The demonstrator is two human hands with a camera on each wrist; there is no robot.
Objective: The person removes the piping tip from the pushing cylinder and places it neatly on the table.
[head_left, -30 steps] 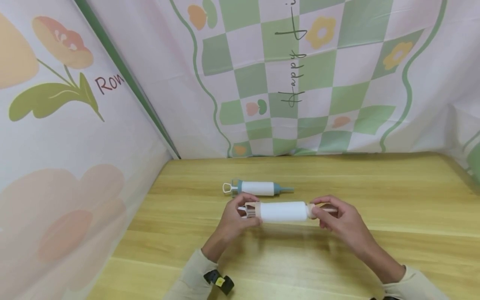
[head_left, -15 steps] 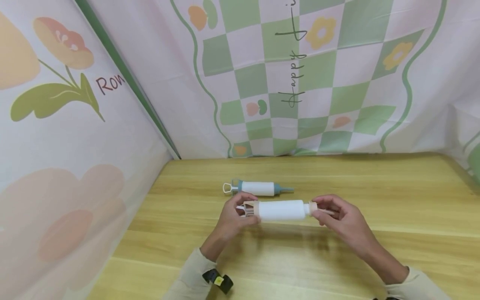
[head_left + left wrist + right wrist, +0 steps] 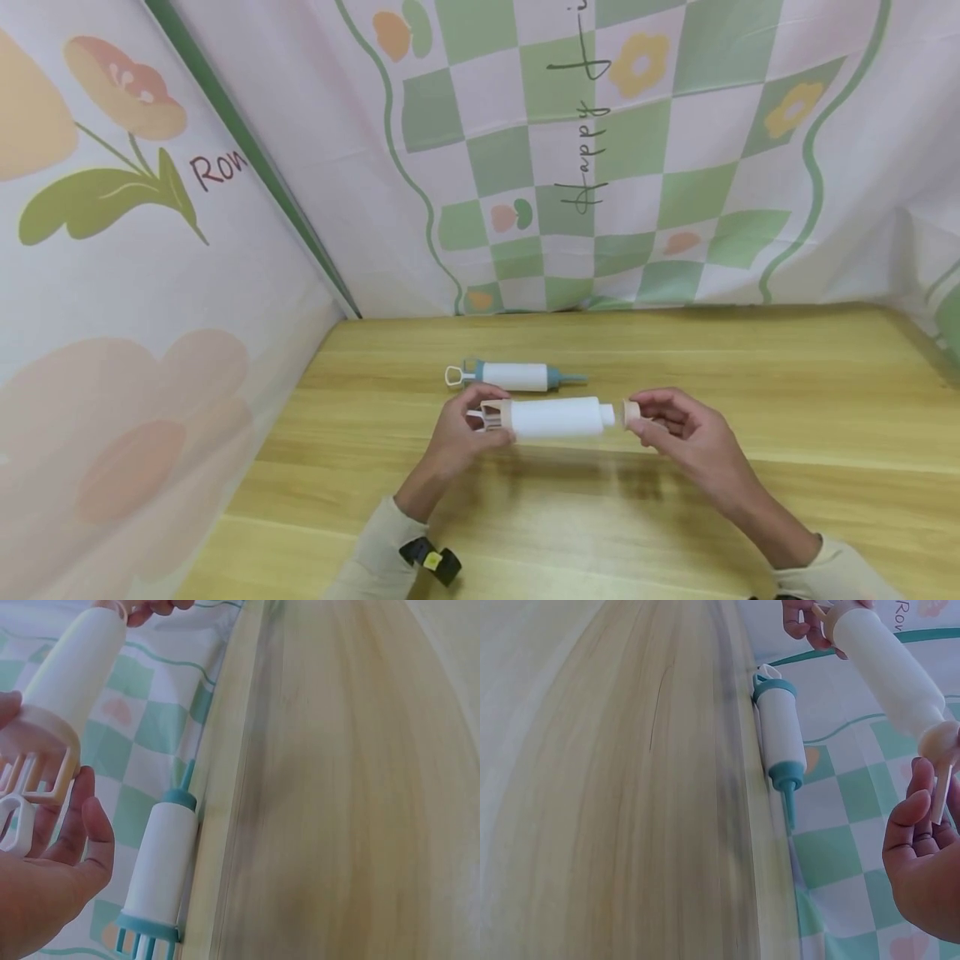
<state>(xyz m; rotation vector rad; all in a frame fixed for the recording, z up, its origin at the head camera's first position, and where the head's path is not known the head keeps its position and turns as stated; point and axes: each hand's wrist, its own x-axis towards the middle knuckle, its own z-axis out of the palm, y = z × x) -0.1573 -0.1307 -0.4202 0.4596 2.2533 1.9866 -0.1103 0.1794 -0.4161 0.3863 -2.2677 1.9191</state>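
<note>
Left hand grips a syringe barrel crosswise, neck rightward, short of the tabletop's back edge, right hand pinching a nozzle.

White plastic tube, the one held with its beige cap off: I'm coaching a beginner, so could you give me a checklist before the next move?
1. Tube supported: ok. The left hand grips the beige slotted plastic collar of the white cylindrical plastic tube.
2. Cap secure: ok. The right hand holds the round beige plastic nozzle cap.
3. Cap clear of tube: ok. The head view shows a gap between them.
4. A hand free: not ok. Both are occupied.
5. Tube empty: cannot tell. Its wall hides the inside.
6. Spare syringe aside: ok. The teal-and-white plastic syringe lies on the wood-grain table, held by neither hand.
</note>
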